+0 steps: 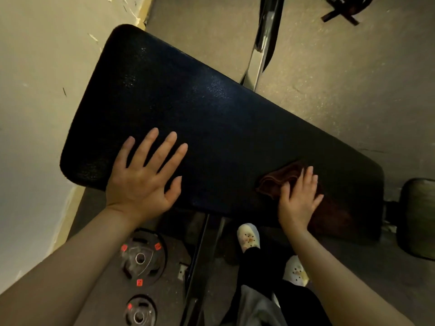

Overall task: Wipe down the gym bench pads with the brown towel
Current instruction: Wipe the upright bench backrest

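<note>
no readable writing; red marks on the round weight plates (141, 257) are blurred. long black pebbled vinyl bench pad (200, 118), rounded corners. left hand (143, 177) flat on it, fingers spread straight. right hand (300, 198) presses straight fingers on crumpled brown towel (277, 182) near pad's right end.

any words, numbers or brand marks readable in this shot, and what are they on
Nothing can be read.
Larger weight plate: three red marks around its face, too blurred to read.
Smaller weight plate: one red mark, also too blurred.
Bench pad, brown towel, shoes: no text visible.
</note>
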A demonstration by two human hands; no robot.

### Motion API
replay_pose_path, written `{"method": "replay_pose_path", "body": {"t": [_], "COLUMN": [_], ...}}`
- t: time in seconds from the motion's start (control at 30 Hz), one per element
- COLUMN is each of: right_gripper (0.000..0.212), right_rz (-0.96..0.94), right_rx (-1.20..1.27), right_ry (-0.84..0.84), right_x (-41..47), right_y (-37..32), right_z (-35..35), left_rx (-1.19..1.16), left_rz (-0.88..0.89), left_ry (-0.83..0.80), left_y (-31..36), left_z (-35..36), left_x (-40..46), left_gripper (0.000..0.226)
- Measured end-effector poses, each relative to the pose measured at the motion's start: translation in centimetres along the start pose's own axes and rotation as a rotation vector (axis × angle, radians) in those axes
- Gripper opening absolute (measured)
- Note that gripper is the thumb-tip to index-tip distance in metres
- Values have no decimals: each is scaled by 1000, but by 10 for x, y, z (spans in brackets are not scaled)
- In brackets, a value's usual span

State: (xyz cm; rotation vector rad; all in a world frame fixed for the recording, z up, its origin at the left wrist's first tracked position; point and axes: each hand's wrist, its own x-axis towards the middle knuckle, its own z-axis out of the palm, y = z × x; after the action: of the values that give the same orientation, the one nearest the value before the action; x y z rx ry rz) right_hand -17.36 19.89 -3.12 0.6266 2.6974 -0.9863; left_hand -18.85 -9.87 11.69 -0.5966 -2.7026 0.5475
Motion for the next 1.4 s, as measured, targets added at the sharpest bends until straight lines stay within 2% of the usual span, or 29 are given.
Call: {"method": "replay_pose_path", "body": {"t": [0.1,0.23,0.33,0.43,0.6,0.73,0.93,1.1,1.27,1.4], "right_gripper": [73,68,68,73,77,79,75,72,69,70], "right_rz": [-250,-751,-964,-1144,-1137,-1132,-1105,-1037,-976,-843], "right_rx": [71,100,18,-185,-252,-281,-301,-368,-400,-498], "right_ry": [-35,-6,25,70,94,68,-3,-50,-105,-135], "right_x": [-38,-76,-61,-39,-30,-11,21,43,56,64], "right_y": [-39,-97,-87,-53,-16,43,141,222,273,327], "right_z": [9,25,25,24,25,16,-3,-15,-23,-41], "left_rx": [12,55,55,36,6,-16,-18,-63,-54,-65], "left_rz": [-1,12,-7,-44,-143,58,89,68,70,62], "left_ry": [1,-26,-57,-94,-190,-187,-273,-278,-250,-274], "left_y": [2,0,1,2,42,121,197,208,210,212], "left_z": [-1,-3,-5,-8,-14,-8,16,24,27,27], "left_x": [2,3,3,6,5,11,34,33,32,33], "left_gripper": [54,55,55,54,57,56,57,58,58,61]}}
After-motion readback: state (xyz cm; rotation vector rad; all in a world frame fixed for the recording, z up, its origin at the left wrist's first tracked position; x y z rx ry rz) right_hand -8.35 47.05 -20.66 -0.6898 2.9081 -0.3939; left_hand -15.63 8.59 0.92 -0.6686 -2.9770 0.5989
